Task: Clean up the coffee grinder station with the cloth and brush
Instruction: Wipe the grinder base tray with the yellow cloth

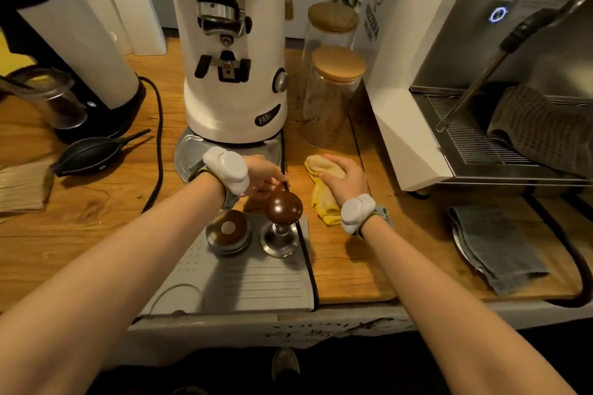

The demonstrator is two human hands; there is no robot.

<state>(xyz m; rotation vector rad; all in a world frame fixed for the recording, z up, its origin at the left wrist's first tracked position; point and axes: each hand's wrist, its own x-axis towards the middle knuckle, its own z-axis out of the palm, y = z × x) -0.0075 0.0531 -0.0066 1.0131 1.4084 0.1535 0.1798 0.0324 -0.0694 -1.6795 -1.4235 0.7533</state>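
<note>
Single head-worn wide-angle view, looking forward and steeply down, close above the wooden counter and coffee grinder.

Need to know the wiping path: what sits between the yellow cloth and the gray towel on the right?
In the head view, only bare wooden counter lies between the yellow cloth, under the right hand, and the gray towel.
</note>
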